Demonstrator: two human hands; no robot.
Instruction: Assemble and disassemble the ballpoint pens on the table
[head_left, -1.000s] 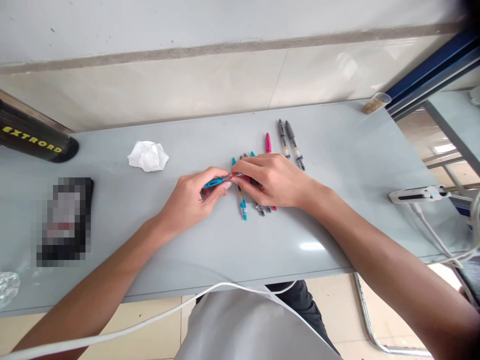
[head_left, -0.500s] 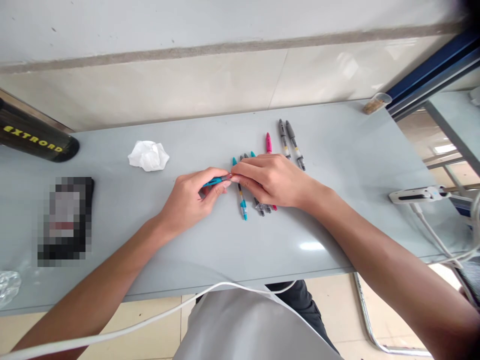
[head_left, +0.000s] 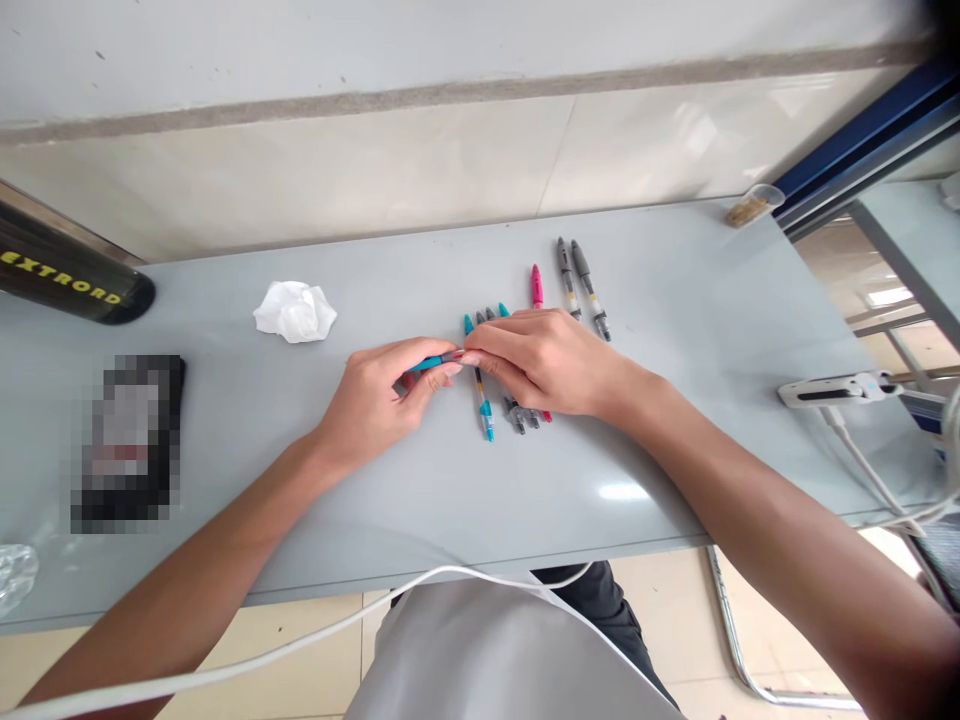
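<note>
My left hand (head_left: 379,400) is closed around a blue pen (head_left: 430,362), held roughly level above the grey table. The fingertips of my right hand (head_left: 536,360) pinch the pen's clear, reddish end, where both hands meet. Under my right hand lie several pens side by side, partly hidden. Among them a blue pen (head_left: 484,400) sticks out below, a pink pen (head_left: 537,285) shows its top above my knuckles, and grey ends peek out. Two grey pens (head_left: 583,265) rest just beyond my right hand.
A crumpled white tissue (head_left: 295,311) lies to the left. Farther left are a dark bottle (head_left: 67,270) and a blurred-out dark object (head_left: 127,440). A small clear cup (head_left: 754,207) stands at the back right. A white power strip (head_left: 836,389) sits at the right edge, and a white cable (head_left: 315,635) crosses in front.
Very little differs. Both hands keep their hold on the pen in nearly the same place, and the view has shifted slightly.
</note>
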